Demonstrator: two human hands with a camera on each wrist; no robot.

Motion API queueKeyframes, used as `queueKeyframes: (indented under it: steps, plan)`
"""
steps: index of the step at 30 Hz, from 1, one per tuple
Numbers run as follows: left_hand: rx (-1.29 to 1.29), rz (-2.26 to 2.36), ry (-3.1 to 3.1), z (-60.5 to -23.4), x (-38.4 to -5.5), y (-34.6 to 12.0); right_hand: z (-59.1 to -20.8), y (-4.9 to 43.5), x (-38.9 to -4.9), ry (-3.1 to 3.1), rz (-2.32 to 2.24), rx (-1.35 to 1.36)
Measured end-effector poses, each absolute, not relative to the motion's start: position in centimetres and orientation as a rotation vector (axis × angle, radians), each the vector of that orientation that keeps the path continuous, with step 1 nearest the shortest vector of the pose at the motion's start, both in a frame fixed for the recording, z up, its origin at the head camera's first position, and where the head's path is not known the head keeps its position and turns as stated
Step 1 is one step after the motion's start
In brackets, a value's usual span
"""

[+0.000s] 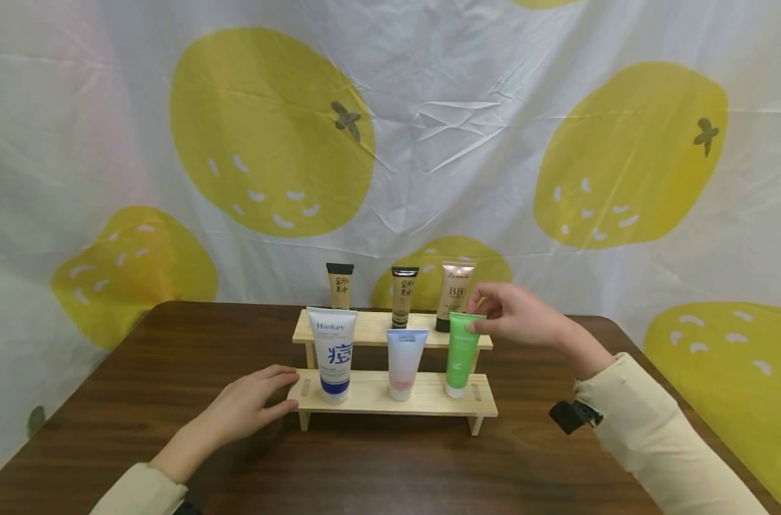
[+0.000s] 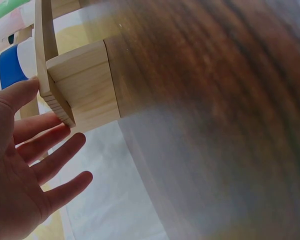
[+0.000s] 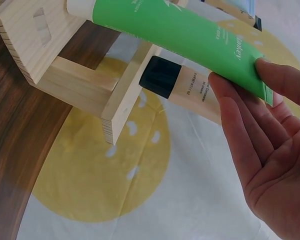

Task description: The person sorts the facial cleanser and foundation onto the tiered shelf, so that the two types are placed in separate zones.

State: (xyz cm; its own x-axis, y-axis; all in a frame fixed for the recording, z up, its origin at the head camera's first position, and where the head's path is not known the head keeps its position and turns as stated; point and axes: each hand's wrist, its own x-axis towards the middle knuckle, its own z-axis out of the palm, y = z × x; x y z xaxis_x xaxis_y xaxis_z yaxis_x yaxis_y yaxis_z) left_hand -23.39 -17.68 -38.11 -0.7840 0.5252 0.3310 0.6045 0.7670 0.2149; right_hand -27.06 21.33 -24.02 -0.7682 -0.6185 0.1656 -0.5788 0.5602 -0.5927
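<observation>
A green tube (image 1: 461, 355) with a white cap stands cap-down at the right end of the lower step of a wooden two-step rack (image 1: 377, 405). My right hand (image 1: 516, 312) pinches its flat top end between thumb and fingers, as the right wrist view shows on the green tube (image 3: 185, 40). My left hand (image 1: 245, 400) touches the left end of the lower step, thumb and fingertips at the board's edge (image 2: 55, 102), its other fingers spread. Along the same step stand a white-and-blue tube (image 1: 332, 350) and a pale blue-and-pink tube (image 1: 405, 365).
On the upper step stand two black-topped tubes, one at left (image 1: 340, 286) and one in the middle (image 1: 403, 297), and a beige BB tube (image 1: 455, 293) at right. The rack is on a dark wooden table (image 1: 390, 472). Behind hangs a lemon-print cloth (image 1: 455, 143).
</observation>
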Motion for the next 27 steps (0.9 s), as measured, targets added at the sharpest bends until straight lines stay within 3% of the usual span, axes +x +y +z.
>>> queueKeyframes:
  steps: [27]
  plan:
    - [-0.887, -0.465, -2.722, -37.99, -23.44, -17.73, -24.12, 21.26, -26.71, 2.727, -1.004, -1.045]
